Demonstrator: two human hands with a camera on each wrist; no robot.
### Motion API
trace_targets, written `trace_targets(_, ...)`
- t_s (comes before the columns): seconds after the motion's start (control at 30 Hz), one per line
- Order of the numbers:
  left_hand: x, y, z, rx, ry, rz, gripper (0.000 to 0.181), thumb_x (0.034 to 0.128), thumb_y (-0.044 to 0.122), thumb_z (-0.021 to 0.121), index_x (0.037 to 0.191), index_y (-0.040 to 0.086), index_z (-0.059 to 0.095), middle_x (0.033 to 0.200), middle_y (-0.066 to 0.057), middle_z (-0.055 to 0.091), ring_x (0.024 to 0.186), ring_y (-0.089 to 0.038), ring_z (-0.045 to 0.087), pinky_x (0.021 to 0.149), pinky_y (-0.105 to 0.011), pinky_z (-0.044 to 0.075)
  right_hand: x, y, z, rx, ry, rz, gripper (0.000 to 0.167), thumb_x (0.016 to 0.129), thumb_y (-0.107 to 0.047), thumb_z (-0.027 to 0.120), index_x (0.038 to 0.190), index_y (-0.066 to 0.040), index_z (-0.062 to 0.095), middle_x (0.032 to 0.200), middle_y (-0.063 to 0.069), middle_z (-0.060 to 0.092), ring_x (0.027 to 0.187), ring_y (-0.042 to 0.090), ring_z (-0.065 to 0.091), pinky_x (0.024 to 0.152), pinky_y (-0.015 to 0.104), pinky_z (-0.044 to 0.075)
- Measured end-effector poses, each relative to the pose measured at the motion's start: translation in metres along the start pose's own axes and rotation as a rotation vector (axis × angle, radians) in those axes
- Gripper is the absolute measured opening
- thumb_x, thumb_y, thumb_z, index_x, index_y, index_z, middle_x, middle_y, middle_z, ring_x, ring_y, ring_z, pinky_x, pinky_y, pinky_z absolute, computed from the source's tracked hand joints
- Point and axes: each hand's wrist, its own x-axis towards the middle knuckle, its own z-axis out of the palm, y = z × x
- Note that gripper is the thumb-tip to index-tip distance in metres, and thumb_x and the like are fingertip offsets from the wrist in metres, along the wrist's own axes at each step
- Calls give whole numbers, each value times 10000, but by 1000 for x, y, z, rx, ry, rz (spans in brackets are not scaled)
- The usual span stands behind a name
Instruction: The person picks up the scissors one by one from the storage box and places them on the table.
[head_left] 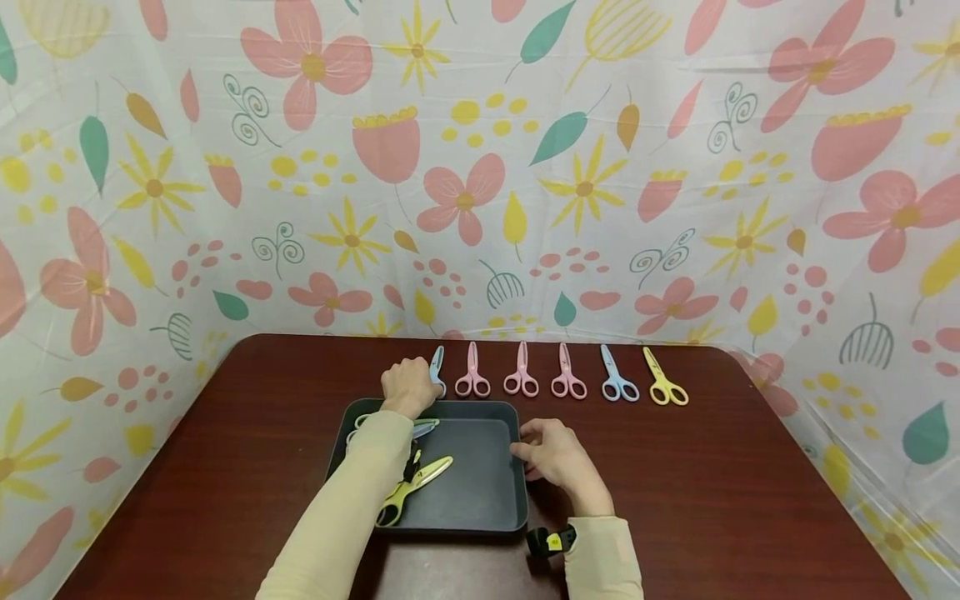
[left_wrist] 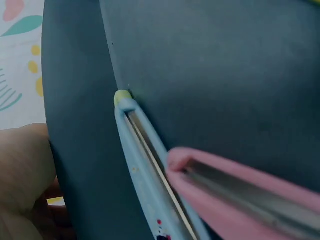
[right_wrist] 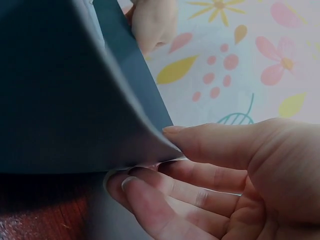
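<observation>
At the tray's far edge, my left hand has curled fingers at the handles of blue scissors, partly covering them. In the left wrist view that hand shows beyond the tray wall, its fingertips hidden. My right hand holds the right side of the dark grey tray; in the right wrist view its thumb is on the rim and its fingers are below. Inside the tray lie yellow scissors, green-edged scissors, blue scissors and pink scissors.
Right of the blue scissors, a row along the table's back holds pink scissors, more pink pairs, a blue pair and a yellow pair. A flowered cloth hangs behind the table.
</observation>
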Motion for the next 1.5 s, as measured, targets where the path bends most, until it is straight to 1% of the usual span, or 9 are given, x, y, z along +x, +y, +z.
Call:
trace_targets(0.2, 3, 2, -1, 0, -26, -31, 322, 800, 345, 790, 694, 100, 611, 674, -63, 563, 621, -256, 558, 573, -421, 467, 1, -1, 0, -7, -9, -10, 280, 883, -88, 705, 1122, 46, 654, 780, 88, 663, 578, 230, 663, 575, 373, 552)
trace_targets(0.27, 4, 3, -1, 2, -22, -35, 312, 798, 339, 795, 706, 98, 619, 680, -63, 570, 627, -258, 563, 575, -423, 473, 1, -2, 0, -6, -14, -9, 281, 885, -92, 703, 1125, 46, 653, 783, 90, 664, 581, 230, 663, 577, 374, 552)
trace_targets(0.47, 7, 8, 0, 9, -2, -14, 270, 805, 303, 779, 748, 84, 631, 696, -69, 574, 625, -260, 565, 558, -418, 476, 1, -1, 0, -2, -6, 2, 264, 889, -92, 699, 1117, 35, 660, 777, 78, 660, 583, 231, 664, 585, 379, 555)
trace_targets(0.67, 8, 8, 2, 19, 1, -39, 261, 803, 288, 782, 753, 79, 633, 705, -76, 574, 642, -270, 575, 565, -428, 487, 2, -1, 0, -6, -9, -2, 258, 888, -97, 700, 1107, 32, 662, 780, 78, 663, 578, 222, 661, 579, 372, 552)
trace_targets(0.9, 7, 8, 2, 35, -12, -27, 247, 813, 284, 773, 780, 76, 646, 727, -86, 592, 692, -297, 590, 602, -454, 499, 2, -1, 1, -26, -9, -6, 269, 887, -107, 703, 1113, 34, 661, 781, 74, 665, 572, 221, 659, 570, 364, 545)
trace_targets(1.13, 5, 6, 1, 24, -47, -25, 287, 833, 337, 751, 778, 80, 637, 728, -83, 583, 683, -283, 578, 612, -449, 494, -1, 0, 1, -33, -7, 6, 303, 887, -110, 706, 1138, 49, 647, 774, 75, 661, 570, 217, 657, 576, 373, 550)
trace_targets(1.27, 3, 5, 0, 28, -35, -17, 308, 841, 365, 740, 778, 80, 640, 745, -88, 595, 710, -295, 593, 631, -458, 501, 0, -1, 2, -27, -3, 3, 286, 887, -106, 703, 1124, 46, 652, 762, 70, 658, 568, 218, 657, 575, 376, 550)
trace_targets(1.5, -1, 5, -7, 94, -21, 22, 389, 896, 469, 660, 771, 100, 660, 781, -96, 626, 802, -334, 614, 694, -471, 506, 0, -1, 1, -31, -8, -3, 277, 890, -105, 699, 1120, 42, 656, 767, 71, 659, 568, 214, 655, 574, 374, 549)
